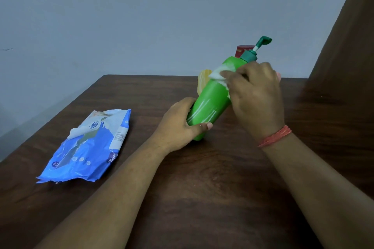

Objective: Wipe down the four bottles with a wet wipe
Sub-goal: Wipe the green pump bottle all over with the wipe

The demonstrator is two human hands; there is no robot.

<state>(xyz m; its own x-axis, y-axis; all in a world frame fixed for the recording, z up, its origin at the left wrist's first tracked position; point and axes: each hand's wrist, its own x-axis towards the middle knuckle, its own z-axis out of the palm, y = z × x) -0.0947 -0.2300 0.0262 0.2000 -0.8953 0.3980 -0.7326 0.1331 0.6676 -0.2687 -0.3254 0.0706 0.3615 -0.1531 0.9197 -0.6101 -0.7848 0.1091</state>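
Observation:
A green pump bottle (210, 99) leans tilted over the dark wooden table (202, 184), its pump head pointing up and right. My left hand (180, 125) grips its lower end. My right hand (257, 95) presses a white wet wipe (219, 74) against the bottle's upper body, fingers curled round the wipe. Behind the green bottle, a yellow bottle (203, 82) and a red-capped bottle (242, 49) show only in part. A small pink edge (279, 76) peeks out past my right hand; I cannot tell what it is.
A blue and white wet wipe pack (89, 147) lies on the table's left side with a wipe sticking out of its opening. A grey wall stands behind the table. A brown surface (344, 46) rises at the right edge.

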